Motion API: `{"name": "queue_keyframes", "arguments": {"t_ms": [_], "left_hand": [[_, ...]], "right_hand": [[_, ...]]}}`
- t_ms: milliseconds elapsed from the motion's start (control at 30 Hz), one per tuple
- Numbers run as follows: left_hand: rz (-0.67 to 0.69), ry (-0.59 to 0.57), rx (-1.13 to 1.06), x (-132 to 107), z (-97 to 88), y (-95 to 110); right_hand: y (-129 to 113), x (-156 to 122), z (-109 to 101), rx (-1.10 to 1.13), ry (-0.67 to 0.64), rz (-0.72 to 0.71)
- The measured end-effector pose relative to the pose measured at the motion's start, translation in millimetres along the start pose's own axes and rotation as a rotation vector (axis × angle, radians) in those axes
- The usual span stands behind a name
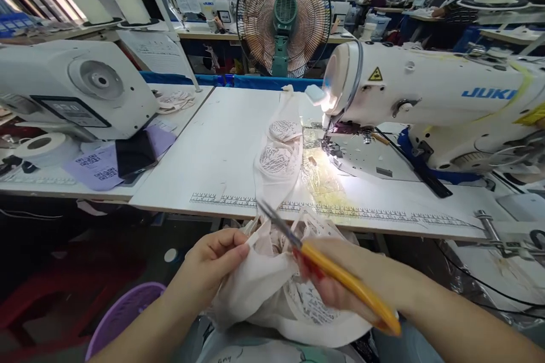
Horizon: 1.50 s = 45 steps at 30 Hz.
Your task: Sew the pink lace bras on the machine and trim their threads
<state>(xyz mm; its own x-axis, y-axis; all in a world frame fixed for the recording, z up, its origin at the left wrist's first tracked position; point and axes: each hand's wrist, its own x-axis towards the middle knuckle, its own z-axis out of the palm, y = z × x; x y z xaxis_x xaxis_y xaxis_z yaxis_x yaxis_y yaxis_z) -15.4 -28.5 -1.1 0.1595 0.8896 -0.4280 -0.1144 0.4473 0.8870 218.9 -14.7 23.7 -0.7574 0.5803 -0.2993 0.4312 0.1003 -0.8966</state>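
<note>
My left hand (213, 264) pinches an edge of pale pink lace fabric (259, 289) bunched in my lap. My right hand (344, 283) grips yellow-handled thread snips (340, 278); their metal blades point up and left toward the fabric near the table edge. A chain of the same lace pieces (279, 153) runs from my lap up over the white table (221, 142) to the needle area of a white JUKI sewing machine (426, 96), lit by its lamp.
A second sewing machine (76, 85) stands at left with purple sheets (100, 167) and a tape roll (45, 147). A purple basket (123, 312) sits by my left knee. A standing fan (284, 14) is behind the table. Other people work at far tables.
</note>
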Motion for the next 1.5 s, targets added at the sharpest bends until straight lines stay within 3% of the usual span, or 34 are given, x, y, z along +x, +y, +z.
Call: {"name": "queue_keyframes", "arguments": {"t_ms": [133, 367, 833, 1367, 1500], "left_hand": [[-0.042, 0.029, -0.092, -0.5, -5.1, -3.5], [-0.092, 0.044, -0.112, -1.0, -5.8, -6.1], [-0.059, 0.083, -0.037, -3.1, -5.3, -0.9], [-0.026, 0.082, -0.013, -3.9, -2.8, 3.0], [0.020, 0.065, 0.038, -7.2, -6.1, 5.6]], "right_hand": [[10.6, -13.2, 15.9, -0.067, -0.156, 0.059], [3.4, -2.2, 18.5, -0.071, -0.167, 0.082], [-12.3, 5.6, 28.6, 0.044, -0.072, 0.119], [-5.2, 17.8, 41.7, -0.014, 0.068, 0.147], [0.7, 10.0, 34.9, -0.005, 0.133, 0.140]]}}
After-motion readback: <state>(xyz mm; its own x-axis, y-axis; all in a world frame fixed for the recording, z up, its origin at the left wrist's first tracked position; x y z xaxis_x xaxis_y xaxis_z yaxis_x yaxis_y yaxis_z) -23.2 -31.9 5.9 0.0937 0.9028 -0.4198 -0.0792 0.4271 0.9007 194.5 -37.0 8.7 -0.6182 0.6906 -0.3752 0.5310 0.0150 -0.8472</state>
